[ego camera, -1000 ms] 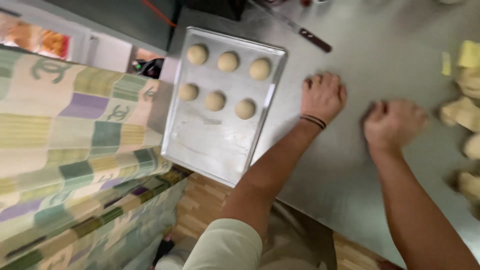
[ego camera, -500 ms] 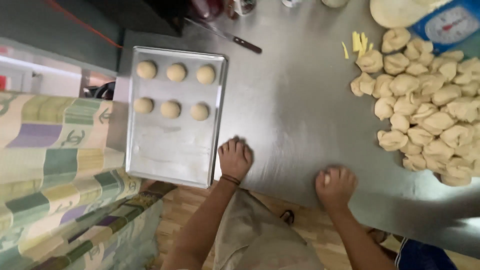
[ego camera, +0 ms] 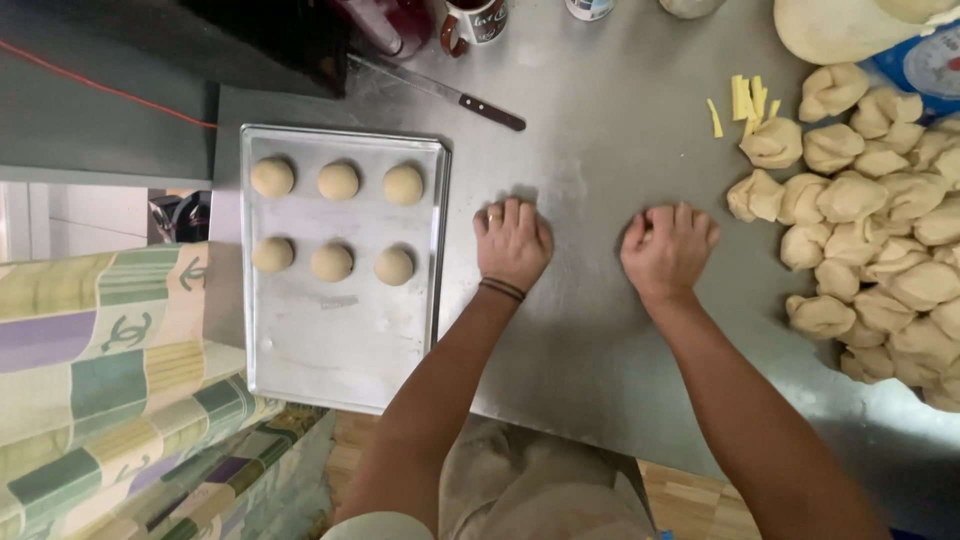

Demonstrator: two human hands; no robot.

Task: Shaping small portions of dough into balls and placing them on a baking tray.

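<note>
Left hand [ego camera: 513,243] and right hand [ego camera: 668,250] palm-down on the steel table [ego camera: 600,340], near its middle, each curled into a loose cup. Cannot tell what either grip covers: no dough visible under the palms, so no saying whether a piece sits inside.

Just left of the left hand, a metal tray [ego camera: 340,350] with six round dough balls [ego camera: 338,181] in two rows on its far half; near half bare. To the right, a heap of rough dough pieces [ego camera: 880,250], a little apart from the right hand. At the far side, a knife [ego camera: 470,100], a mug [ego camera: 475,20] and some yellow strips [ego camera: 745,97].

Judging by the cupped pose, likely rolling to shape. Best done with light downward pressure and small circles, fingertips and heel of the palm brushing the table, the cup loose enough for a piece to turn freely. Worth matching the size and smoothness of the six on the tray.
</note>
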